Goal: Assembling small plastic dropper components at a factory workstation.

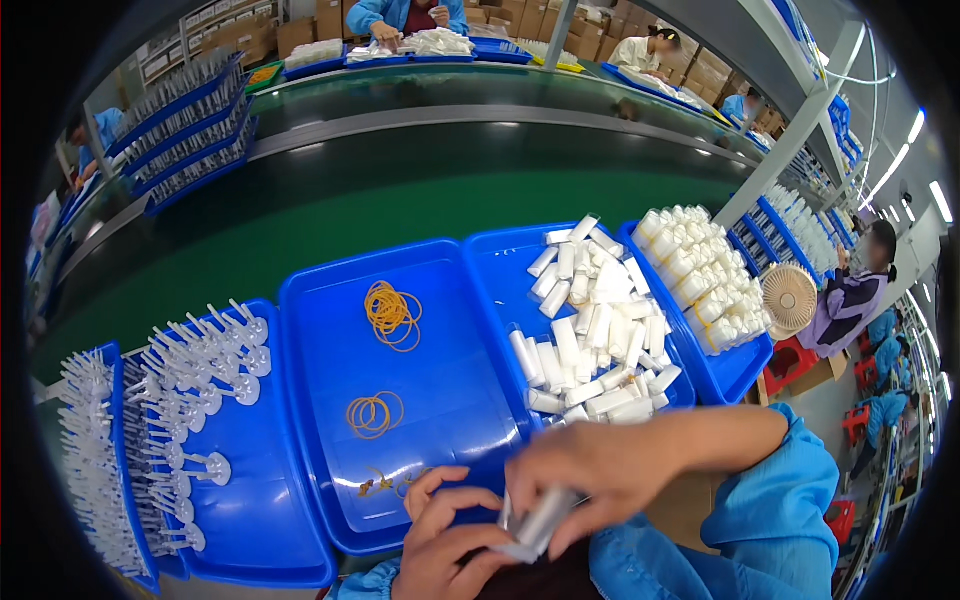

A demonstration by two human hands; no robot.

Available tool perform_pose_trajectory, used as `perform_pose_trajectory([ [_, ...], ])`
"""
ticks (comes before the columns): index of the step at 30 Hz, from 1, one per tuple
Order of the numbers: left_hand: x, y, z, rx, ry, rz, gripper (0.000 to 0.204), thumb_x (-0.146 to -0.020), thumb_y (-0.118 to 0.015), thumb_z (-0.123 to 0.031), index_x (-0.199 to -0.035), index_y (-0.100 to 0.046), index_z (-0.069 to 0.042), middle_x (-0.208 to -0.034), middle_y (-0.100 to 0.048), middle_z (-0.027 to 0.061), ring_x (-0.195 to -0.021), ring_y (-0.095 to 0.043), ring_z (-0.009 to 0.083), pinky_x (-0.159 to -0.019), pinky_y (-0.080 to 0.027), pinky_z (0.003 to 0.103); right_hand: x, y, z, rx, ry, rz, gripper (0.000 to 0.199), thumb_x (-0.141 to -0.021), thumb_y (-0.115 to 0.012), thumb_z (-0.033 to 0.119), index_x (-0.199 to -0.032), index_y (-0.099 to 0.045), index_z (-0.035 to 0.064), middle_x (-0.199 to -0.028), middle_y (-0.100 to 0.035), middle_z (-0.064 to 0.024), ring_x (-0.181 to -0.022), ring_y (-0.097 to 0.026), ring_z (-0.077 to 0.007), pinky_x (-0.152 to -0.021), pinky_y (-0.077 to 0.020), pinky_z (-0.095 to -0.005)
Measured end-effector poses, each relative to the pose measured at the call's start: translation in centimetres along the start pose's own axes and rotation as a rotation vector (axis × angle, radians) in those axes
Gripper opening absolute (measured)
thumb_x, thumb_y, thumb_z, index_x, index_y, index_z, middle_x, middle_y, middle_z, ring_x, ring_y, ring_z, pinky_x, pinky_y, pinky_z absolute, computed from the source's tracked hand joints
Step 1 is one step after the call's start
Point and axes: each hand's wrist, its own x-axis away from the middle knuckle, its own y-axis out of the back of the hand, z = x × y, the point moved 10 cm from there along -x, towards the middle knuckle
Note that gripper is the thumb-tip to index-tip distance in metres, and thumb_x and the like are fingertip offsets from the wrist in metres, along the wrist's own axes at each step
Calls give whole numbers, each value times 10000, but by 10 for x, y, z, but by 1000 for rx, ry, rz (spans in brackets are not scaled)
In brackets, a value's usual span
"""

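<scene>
My right hand (590,470) grips a small clear-wrapped bundle of white tubes (540,522) near the picture's lower edge. My left hand (445,545) touches the same bundle from the left, fingers curled on its wrap. Both hands hover over the front rim of the middle blue tray (320,300), which holds two clumps of orange rubber bands (392,313). Just right of it, a second blue tray (500,255) is heaped with loose white tubes (595,330).
At the left, a blue tray (260,520) carries rows of clear plastic stemmed parts (195,370). A tray of upright white tubes (700,275) stands at the right, beside a small fan (788,297). Green conveyor belts (400,190) run beyond. Other people work at the far side and on the right.
</scene>
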Motion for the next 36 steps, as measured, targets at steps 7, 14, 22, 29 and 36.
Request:
perform_pose_trajectory([
  [7,10,8,17,155,138,-92,176,-727,-676,-35,-887,-604,-16,-1009,-605,126,-1133,-445,335,-971,-284,472,9,198,-142,1344,-433,-300,267,-730,-660,135,-995,-629,153,-941,-622,-45,-926,-574,-220,-803,-396,-368],
  [14,21,26,25,246,254,-318,168,-735,-687,-50,-891,-627,-28,-907,-631,117,-1097,-475,326,-970,-289,466,-26,179,-169,1038,-501,-108,291,-682,-702,142,-967,-642,137,-906,-626,-39,-987,-534,-207,-819,-377,-351],
  [22,6,13,21,164,110,-147,93,-715,-716,-115,-790,-678,-78,-753,-668,58,-766,-597,167,-997,-228,515,-23,90,-36,929,169,-247,301,-674,-728,171,-948,-611,129,-1049,-577,-32,-1039,-518,-217,-795,-340,-397],
  [29,-1,1,17,99,74,-22,97,-712,-715,-110,-797,-678,-80,-756,-672,59,-753,-604,159,-991,-248,508,-12,44,8,802,255,-211,302,-663,-719,139,-945,-617,114,-898,-592,-20,-925,-553,-182,-797,-317,-392],
  [36,3,0,19,61,82,23,109,-719,-719,-148,-809,-681,-98,-774,-678,50,-806,-598,183,-989,-256,502,-10,44,9,728,213,-162,253,-713,-707,154,-955,-638,124,-888,-594,-1,-880,-553,-168,-776,-297,-378],
])
